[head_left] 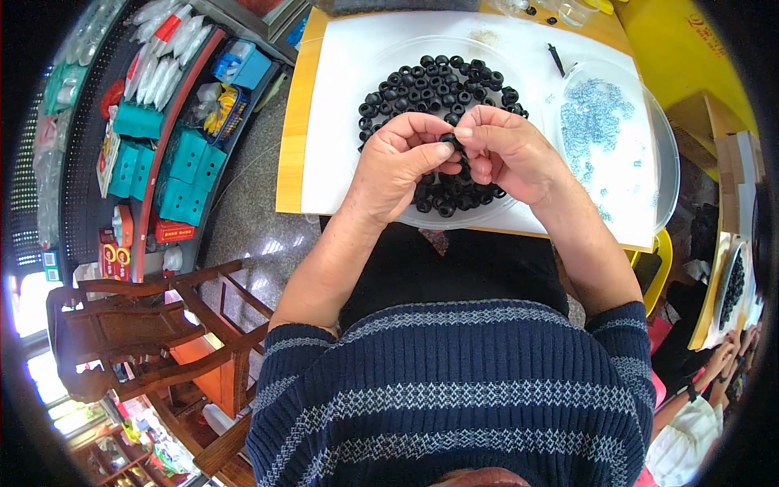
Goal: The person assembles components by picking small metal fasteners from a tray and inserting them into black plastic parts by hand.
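Observation:
My left hand (398, 162) and my right hand (519, 154) meet over a round clear tray (442, 45). Both are closed, with thumbs and fingertips pinching a small round black part (451, 143) between them. Its finer details are covered by my fingers. Beneath and around my hands, the tray holds many black ring-like parts (422, 83) with holes in them. To the right, a second clear tray (670, 174) bears a spread of tiny bluish, wiry pieces (596, 114), too small to name surely.
A thin black tool (556, 60) lies on the white sheet (341, 105) over the wooden table (290, 162). Shelves with teal boxes (188, 158) and a wooden chair (138, 325) stand at left. At far right, another person's hands (718, 361) are near a table with black parts.

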`<state>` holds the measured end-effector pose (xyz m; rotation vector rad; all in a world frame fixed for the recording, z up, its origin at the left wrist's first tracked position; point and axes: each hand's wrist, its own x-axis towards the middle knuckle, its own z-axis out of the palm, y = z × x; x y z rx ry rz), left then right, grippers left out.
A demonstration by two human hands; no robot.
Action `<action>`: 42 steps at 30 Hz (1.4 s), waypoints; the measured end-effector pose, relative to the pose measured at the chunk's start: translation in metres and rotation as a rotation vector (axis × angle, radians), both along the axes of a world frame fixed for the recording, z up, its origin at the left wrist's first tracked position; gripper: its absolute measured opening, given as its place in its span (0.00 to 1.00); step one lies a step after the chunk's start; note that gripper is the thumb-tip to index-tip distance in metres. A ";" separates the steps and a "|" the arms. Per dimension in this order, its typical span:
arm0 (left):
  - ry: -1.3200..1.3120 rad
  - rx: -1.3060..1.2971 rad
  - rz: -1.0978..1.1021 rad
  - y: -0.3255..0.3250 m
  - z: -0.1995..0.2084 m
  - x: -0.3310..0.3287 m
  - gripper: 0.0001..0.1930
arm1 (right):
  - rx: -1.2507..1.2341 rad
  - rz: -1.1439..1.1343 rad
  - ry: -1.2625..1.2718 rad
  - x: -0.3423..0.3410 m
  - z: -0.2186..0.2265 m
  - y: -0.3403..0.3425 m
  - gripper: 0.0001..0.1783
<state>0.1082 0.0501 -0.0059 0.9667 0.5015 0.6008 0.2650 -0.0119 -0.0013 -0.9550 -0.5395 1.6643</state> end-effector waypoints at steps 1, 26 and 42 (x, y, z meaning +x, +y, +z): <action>0.009 -0.008 0.001 0.000 0.000 0.000 0.08 | -0.006 -0.023 0.023 -0.002 0.001 0.000 0.06; 0.068 -0.117 -0.097 0.003 0.003 -0.002 0.08 | 0.635 -0.209 -1.574 -0.015 0.001 0.001 0.14; 0.129 0.091 0.052 -0.004 0.007 0.002 0.08 | 0.621 -0.164 -1.624 -0.020 -0.003 0.006 0.13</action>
